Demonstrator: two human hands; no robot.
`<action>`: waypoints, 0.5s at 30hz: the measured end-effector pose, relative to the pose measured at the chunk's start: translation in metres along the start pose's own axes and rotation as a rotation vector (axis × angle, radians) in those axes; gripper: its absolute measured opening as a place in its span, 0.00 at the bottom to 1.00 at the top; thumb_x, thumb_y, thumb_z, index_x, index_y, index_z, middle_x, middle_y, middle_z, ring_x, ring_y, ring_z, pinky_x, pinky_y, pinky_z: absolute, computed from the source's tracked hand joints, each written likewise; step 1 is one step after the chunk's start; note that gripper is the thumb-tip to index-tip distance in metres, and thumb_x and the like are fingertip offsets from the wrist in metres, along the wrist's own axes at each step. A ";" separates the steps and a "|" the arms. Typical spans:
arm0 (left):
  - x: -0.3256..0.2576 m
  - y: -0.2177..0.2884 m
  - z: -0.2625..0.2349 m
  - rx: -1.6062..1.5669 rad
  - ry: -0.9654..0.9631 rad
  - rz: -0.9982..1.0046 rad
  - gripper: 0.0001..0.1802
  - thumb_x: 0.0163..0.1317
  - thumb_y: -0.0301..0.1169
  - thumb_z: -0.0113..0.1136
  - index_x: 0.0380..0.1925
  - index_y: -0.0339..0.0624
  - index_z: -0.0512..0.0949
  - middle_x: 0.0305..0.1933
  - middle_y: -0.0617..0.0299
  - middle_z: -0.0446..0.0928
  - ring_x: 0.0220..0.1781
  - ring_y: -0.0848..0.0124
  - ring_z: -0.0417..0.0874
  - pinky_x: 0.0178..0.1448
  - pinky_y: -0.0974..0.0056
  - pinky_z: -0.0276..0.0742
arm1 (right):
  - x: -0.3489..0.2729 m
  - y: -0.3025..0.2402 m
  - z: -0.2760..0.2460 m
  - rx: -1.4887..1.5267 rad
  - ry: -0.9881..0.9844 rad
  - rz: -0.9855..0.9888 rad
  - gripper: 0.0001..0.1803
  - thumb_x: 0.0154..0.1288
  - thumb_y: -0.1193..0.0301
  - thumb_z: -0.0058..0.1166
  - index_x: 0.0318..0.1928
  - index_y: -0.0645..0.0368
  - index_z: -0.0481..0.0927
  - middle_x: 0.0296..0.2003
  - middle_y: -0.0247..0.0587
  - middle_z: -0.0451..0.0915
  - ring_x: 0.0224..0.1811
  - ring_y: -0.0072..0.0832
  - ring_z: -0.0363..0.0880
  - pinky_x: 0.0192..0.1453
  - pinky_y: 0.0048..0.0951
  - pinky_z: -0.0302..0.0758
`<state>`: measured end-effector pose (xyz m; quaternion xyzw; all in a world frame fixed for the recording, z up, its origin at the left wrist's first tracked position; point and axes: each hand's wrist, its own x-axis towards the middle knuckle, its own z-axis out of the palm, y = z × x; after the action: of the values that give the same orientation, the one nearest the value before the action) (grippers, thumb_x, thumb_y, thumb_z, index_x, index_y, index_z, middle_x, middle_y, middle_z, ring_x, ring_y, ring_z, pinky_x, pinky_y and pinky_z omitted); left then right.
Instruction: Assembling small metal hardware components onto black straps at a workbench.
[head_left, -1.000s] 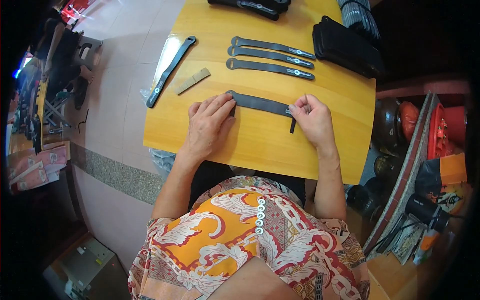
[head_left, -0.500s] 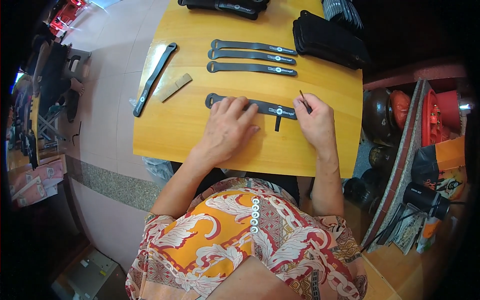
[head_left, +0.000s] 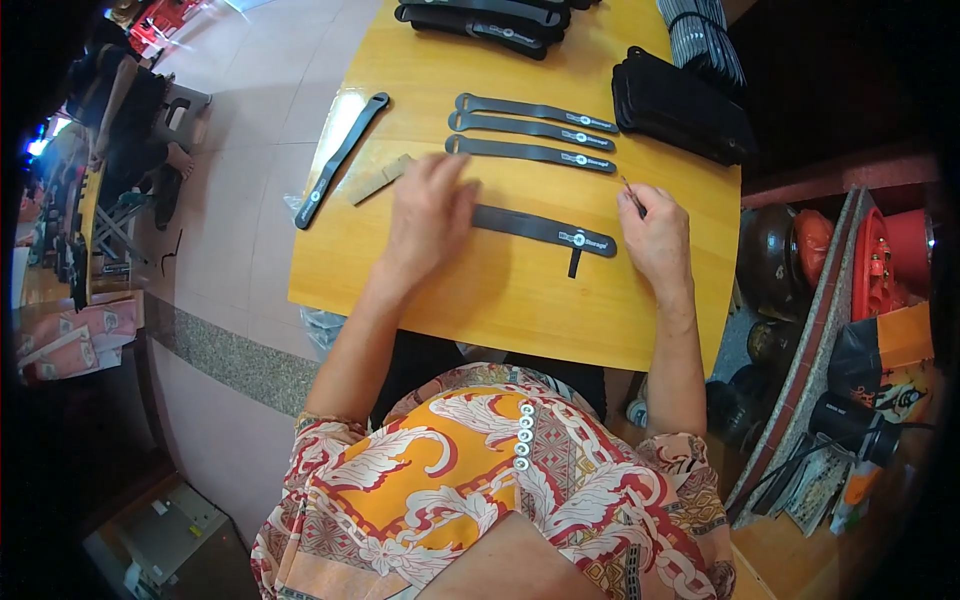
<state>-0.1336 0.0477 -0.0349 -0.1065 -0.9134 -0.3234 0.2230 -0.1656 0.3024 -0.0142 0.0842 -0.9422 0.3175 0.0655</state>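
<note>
A dark grey strap point(head_left: 525, 226) with a white printed mark lies crosswise before me on the yellow table point(head_left: 480, 310). Below its right part a short black tab point(head_left: 574, 263) sticks out toward me. My left hand point(head_left: 425, 220), smeared by motion, is over the strap's left end, which it hides. Its fingertips are close to a flat tan piece point(head_left: 380, 181). Just right of the strap's right end, my right hand point(head_left: 660, 238) is closed around a thin, dark, pointed tool point(head_left: 634, 199), tip pointing up and away. I cannot make out the tool's kind.
Three similar straps point(head_left: 532, 152) lie in a row farther off, and another strap point(head_left: 342, 160) slants along the left edge. At the back are a strap bundle point(head_left: 480, 28), a black stack point(head_left: 675, 108) and tied grey strips point(head_left: 706, 42). A shelf point(head_left: 800, 350) flanks the table's right.
My left hand has come off the middle of the strap and shifted left toward the tan piece. My right hand still holds the tool, a little apart from the strap's end. The view has shifted slightly.
</note>
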 end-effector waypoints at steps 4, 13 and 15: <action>0.020 -0.034 0.008 0.129 0.007 -0.164 0.13 0.54 0.28 0.58 0.39 0.34 0.77 0.36 0.46 0.75 0.40 0.52 0.75 0.44 0.57 0.72 | 0.021 0.006 0.020 -0.051 0.065 -0.062 0.09 0.59 0.70 0.51 0.34 0.64 0.78 0.29 0.53 0.77 0.35 0.46 0.75 0.39 0.40 0.72; 0.031 -0.039 0.025 0.283 -0.026 -0.181 0.08 0.48 0.31 0.62 0.26 0.39 0.78 0.28 0.52 0.73 0.36 0.54 0.74 0.40 0.54 0.68 | 0.026 0.005 0.029 -0.192 0.037 0.009 0.13 0.58 0.68 0.54 0.40 0.64 0.78 0.33 0.51 0.76 0.37 0.44 0.75 0.42 0.38 0.71; 0.032 -0.039 0.023 0.255 -0.031 -0.170 0.06 0.48 0.29 0.62 0.26 0.39 0.78 0.28 0.52 0.73 0.35 0.54 0.74 0.40 0.54 0.69 | 0.028 0.005 0.029 -0.178 -0.017 0.076 0.11 0.58 0.69 0.54 0.40 0.62 0.77 0.34 0.49 0.76 0.39 0.44 0.76 0.42 0.40 0.72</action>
<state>-0.1826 0.0339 -0.0571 -0.0045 -0.9561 -0.2210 0.1924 -0.1956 0.2854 -0.0353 0.0449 -0.9697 0.2342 0.0524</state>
